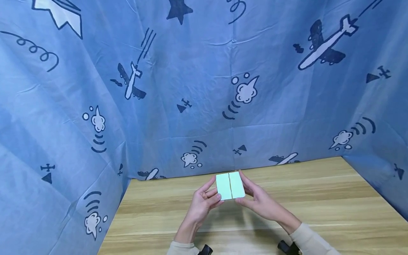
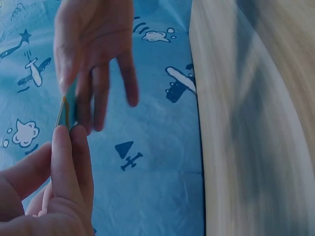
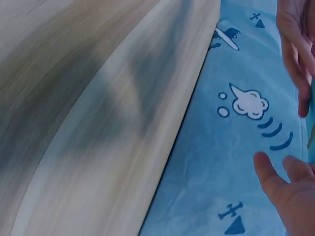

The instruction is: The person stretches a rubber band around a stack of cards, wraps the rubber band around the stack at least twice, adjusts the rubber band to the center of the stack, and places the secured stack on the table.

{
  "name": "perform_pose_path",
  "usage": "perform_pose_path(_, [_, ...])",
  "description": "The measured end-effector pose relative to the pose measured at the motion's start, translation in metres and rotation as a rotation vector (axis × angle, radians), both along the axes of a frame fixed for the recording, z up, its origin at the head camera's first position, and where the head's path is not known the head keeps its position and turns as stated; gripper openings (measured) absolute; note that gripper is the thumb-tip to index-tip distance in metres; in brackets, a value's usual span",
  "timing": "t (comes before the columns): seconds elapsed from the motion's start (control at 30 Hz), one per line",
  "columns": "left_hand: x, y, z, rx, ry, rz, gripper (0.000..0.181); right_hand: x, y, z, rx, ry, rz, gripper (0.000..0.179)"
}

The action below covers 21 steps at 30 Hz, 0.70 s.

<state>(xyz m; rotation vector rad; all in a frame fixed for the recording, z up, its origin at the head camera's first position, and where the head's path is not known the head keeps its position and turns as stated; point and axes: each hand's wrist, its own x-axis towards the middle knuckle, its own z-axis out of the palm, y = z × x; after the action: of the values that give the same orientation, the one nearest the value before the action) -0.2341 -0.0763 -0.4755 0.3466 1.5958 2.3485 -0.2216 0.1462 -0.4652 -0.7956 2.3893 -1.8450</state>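
Observation:
Two pale mint-green pieces of paper stand side by side in the head view, a narrow uneven gap between them; together they form a rounded square. My left hand [image 1: 202, 202] pinches the left piece [image 1: 224, 186], thumb on its near lower corner. The right piece [image 1: 237, 185] is pinched by my right hand [image 1: 259, 202], with the thumb at its bottom edge and a finger at the top. Seen nearly edge-on in the left wrist view, the paper [image 2: 72, 105] sits between both sets of fingertips. Only a sliver of it enters the right wrist view.
A wood-grain table [image 1: 153, 212] lies beneath the hands. Blue curtain fabric [image 1: 204, 124] printed with planes and clouds hangs behind it and along both sides. Black straps or mounts [image 1: 288, 247] show at the wrists, by the light sleeves [image 1: 313, 241].

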Motion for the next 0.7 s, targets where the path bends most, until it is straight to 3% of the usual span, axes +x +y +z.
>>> perform_pose_path(0.13, [0.001,0.005,-0.004,0.023,-0.017,0.022,0.066,0.004,-0.006,0.006,0.040,0.063,-0.023,0.085])
perform_pose_path(0.33, [-0.001,-0.001,-0.003,0.027,-0.003,0.061,0.064,-0.003,0.000,0.011,0.187,0.130,-0.079,0.087])
perform_pose_path(0.57, [-0.004,-0.012,-0.004,-0.039,0.009,0.035,0.061,-0.010,0.014,0.010,0.522,0.337,-0.215,0.085])
perform_pose_path(0.7, [-0.004,-0.012,-0.006,-0.054,0.020,0.025,0.061,-0.013,0.014,0.009,0.590,0.393,-0.241,0.085])
